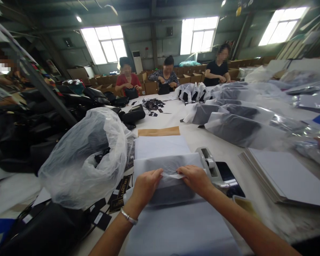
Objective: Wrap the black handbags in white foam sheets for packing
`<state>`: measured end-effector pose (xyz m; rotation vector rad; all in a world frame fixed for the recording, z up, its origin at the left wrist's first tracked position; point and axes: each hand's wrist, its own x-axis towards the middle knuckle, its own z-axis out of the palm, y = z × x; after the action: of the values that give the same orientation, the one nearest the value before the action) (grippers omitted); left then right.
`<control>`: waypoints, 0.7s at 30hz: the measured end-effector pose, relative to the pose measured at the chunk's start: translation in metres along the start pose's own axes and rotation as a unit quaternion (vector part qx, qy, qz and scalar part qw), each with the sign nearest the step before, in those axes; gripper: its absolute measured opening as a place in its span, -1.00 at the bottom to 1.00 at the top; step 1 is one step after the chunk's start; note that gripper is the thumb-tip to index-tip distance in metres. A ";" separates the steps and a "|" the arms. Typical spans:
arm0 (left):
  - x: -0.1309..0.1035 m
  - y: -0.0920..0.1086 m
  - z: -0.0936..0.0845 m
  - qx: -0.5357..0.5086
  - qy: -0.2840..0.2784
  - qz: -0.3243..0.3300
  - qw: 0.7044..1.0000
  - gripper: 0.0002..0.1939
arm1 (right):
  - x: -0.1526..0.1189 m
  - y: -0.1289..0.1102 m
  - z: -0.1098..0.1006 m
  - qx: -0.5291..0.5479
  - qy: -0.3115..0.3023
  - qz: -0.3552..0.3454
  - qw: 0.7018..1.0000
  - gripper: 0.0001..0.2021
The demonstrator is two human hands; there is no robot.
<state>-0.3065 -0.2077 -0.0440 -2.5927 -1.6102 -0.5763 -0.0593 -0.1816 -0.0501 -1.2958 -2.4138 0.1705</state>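
Left hand (145, 185): I am pressing it on the dark bag wrapped in white tissue paper (168, 177), fingers curled together over the paper's top edge.
Right hand (196, 177): I am pinching a strip of clear tape (173, 175) between thumb and fingers.
Bag: it is lying near me, centre of the white table (226, 149).
Right: a grey tape dispenser (209, 163) is sitting just beside it.
Left: a crumpled clear plastic sack (88, 156) is resting nearby.

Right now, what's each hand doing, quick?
Left hand: closed, pinching the tissue-wrapped dark item.
Right hand: closed, pinching the same wrapping's paper edge.
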 end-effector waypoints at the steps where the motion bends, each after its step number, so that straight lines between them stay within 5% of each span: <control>1: 0.002 -0.002 0.000 0.001 0.005 -0.003 1.000 -0.79 | 0.001 0.001 0.000 0.002 0.000 0.005 1.000 -0.76; 6: 0.008 -0.002 -0.003 0.024 0.056 0.011 0.998 -0.75 | 0.007 0.000 0.000 0.002 -0.011 0.038 0.999 -0.89; 11: -0.008 0.034 0.000 0.023 0.194 0.046 0.980 -0.66 | 0.007 -0.002 0.001 -0.005 0.001 0.053 0.999 -0.87; 15: -0.025 0.060 0.025 -0.004 0.119 0.078 0.990 -0.71 | 0.009 -0.002 0.004 -0.021 0.013 0.057 0.998 -0.84; 21: -0.024 0.054 0.035 0.012 0.005 -0.005 1.000 -0.57 | 0.006 0.011 -0.001 -0.052 0.109 0.069 0.990 -0.80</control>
<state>-0.2585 -0.2457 -0.0757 -2.5622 -1.6167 -0.5658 -0.0536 -0.1706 -0.0507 -1.4482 -2.1752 -0.0590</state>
